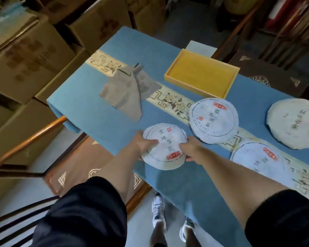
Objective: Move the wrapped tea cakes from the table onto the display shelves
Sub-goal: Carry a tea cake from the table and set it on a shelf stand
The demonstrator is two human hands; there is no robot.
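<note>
A round tea cake (165,139) in white paper with red seals is held at the near left edge of the blue-clothed table (89,97). My left hand (144,142) grips its left rim, thumb on top. My right hand (190,148) grips its right rim. Three more wrapped tea cakes lie on the cloth: one (213,120) just right of the held one, one (257,158) at the near right, one (292,122) at the far right edge of view. No display shelf shows clearly.
A crumpled grey cloth (130,91) lies left of centre on the table. An open yellow box tray (202,73) sits at the back. Stacked cardboard boxes (25,56) stand at left. A wooden chair (78,166) is below the table's near edge.
</note>
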